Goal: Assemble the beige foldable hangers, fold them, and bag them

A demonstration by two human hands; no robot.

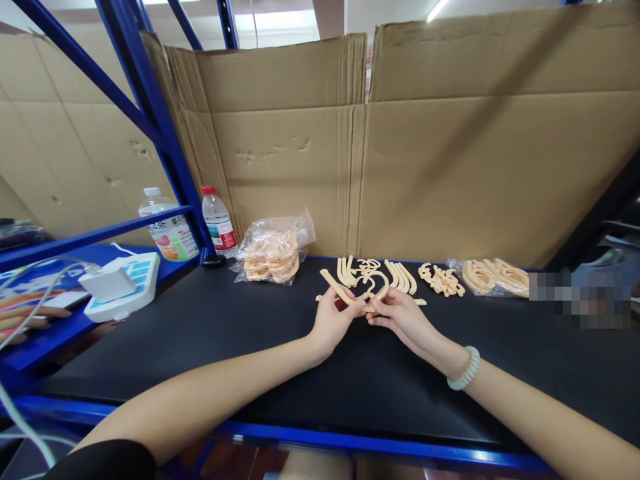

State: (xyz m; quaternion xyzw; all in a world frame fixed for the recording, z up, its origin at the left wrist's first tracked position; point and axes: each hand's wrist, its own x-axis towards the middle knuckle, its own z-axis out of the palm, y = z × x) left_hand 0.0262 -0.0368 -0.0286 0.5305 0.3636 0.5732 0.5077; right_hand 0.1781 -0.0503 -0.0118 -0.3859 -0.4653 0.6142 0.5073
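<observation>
My left hand point(334, 320) pinches a pale, curved strip point(336, 287), its straight end pointing up and to the left. With the fingers closed, my right hand point(400, 317) grips a pale hook-shaped piece point(384, 283) that curls round at the top. Both hands meet above the black tabletop, and the two pieces touch or join between the fingertips; which of these I cannot tell. Just behind lie several curved strips point(404, 277), more strips point(345, 271) to the left and a group of small curly pieces point(369, 267). A heap of small pieces point(443, 280) sits further right.
A clear plastic bag of pale pieces point(275, 250) stands at the back left, another bag point(495, 277) at the back right. Beside the blue frame point(173, 153) are a red-capped bottle point(219, 223) and a larger bottle point(170, 230). Cardboard point(280, 147) walls the back. A power strip point(143, 283) lies left.
</observation>
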